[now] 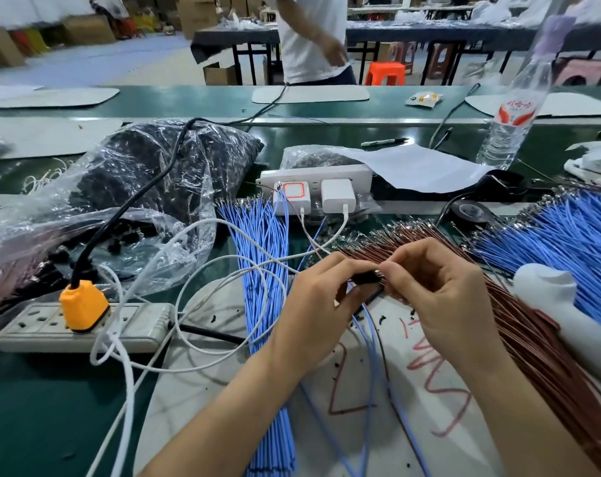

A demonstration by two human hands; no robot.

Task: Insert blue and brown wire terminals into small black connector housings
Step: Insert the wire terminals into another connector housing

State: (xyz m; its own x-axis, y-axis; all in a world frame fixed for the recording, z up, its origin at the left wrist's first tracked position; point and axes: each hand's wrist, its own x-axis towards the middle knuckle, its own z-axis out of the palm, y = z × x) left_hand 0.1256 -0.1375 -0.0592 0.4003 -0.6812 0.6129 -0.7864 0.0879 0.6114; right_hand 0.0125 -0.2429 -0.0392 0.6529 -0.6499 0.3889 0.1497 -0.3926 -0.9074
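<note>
Both forearms come up from the bottom edge over a white mat [216,401] scrawled with red marker and dotted with black specks. Above the mat the two hands meet around the black housing [365,279], which is held in the air between the fingertips.

The left hand [313,304] pinches the left end of the black housing between thumb and forefinger, its other fingers curled underneath. The right hand [440,290] has its fingers curled in, with thumb and forefinger clamped against the right end, where a speck of metal glints. I cannot tell whether a wire end sits between those fingertips. Only the middle of the black housing shows between the two hands. Loose blue wires [373,342] and one thin dark wire [384,359] hang from under the hands down across the mat.

Left of the hands lies a blue wire bundle [268,304], running from the far edge of the mat toward the camera. Right of them and partly under the right wrist fans a brown wire bundle [533,339], and beyond it a second blue bundle [567,242]. A white plastic tool [567,318] rests on the brown wires.

Farther left a power strip [34,327] carries an orange plug [82,304], with white cables [196,297] looping beside it. Behind that sits a clear bag of black parts [147,173].
</note>
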